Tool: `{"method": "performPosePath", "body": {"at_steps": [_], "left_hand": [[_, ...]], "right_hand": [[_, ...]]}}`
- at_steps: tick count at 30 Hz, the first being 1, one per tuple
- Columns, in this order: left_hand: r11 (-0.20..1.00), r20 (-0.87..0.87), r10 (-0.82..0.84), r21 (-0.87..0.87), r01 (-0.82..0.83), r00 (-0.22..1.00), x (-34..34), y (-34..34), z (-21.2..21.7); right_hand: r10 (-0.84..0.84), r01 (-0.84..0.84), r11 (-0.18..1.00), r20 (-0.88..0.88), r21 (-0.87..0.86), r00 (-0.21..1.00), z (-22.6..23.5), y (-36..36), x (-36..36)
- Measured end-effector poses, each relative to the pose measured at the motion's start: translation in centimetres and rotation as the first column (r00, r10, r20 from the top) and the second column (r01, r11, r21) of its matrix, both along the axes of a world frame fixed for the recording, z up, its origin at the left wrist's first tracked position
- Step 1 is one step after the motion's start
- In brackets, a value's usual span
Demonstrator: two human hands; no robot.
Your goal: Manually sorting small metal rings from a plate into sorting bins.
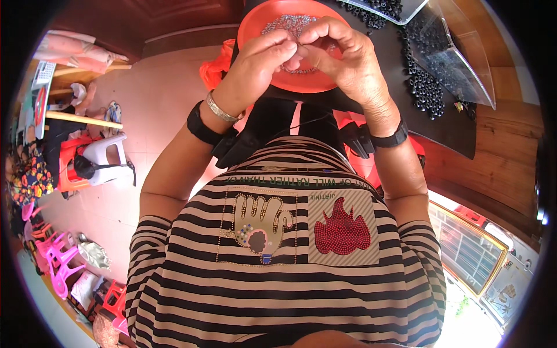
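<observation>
Your left hand (264, 61) and right hand (348, 61) meet at the fingertips over the red basin (250, 24)

At the far left, you have pink cloth (72, 51) above, then a flowered garment (35, 177) beside a red stool (68, 168). Pink stools (57, 258) stand further down that side. A grey stool (107, 153) sits just right of the red one, and the pale tiled floor (139, 214) runs between there and you. Next comes an orange bag (216, 71), near the basin's left side.

Your left hand has its fingers bent inward, the tips drawn together against those of the right; whether they grasp anything, you cannot tell from here, since whatever might lie between them is too small and covered. A bracelet (219, 109) and a black strap (202, 126) circle that arm. Below both hands, small silver pieces (283, 24) lie in the basin, partly hidden by your fingers. Your striped shirt (261, 296) fills the lower middle.

Your right hand curls its forefinger and thumb toward the left fingertips; its grasp cannot be told either. Another strap (391, 138) rings that wrist. Further right, black beads (426, 95) lie loose on the dark table (449, 132), beside a clear box (473, 69). Past them stands wood panelling (502, 136), with a framed pane (473, 240) lower down
</observation>
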State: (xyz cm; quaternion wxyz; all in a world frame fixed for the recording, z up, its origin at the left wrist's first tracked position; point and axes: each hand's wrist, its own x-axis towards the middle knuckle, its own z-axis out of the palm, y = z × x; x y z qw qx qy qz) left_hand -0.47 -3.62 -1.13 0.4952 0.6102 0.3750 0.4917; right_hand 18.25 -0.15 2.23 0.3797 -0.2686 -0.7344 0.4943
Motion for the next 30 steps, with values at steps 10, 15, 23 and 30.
{"method": "performPosePath", "body": {"at_steps": [10, 15, 23, 30], "left_hand": [[0.982, 0.100, -0.112, -0.141, 0.126, 0.989, -0.4, 0.0, 0.3], [0.993, -0.114, 0.050, 0.108, -0.038, 0.992, 0.0, 0.0, 0.7], [0.804, -0.394, 0.337, 0.593, -0.044, 0.855, 0.4, 0.1, 1.5], [0.776, -0.367, 0.365, 0.628, -0.061, 0.856, 0.6, -0.1, 1.7]], "right_hand": [[-0.072, 0.061, 0.972, 0.042, 0.229, 0.996, -0.6, 0.1, 0.2], [-0.098, 0.078, 0.987, -0.145, -0.138, 0.985, -0.3, -0.1, 0.3], [-0.148, 0.144, 0.989, 0.269, 0.033, 0.952, -0.5, -0.7, -0.3], [-0.174, 0.154, 0.982, 0.212, 0.110, 0.961, -1.3, -1.1, -0.4]]}}
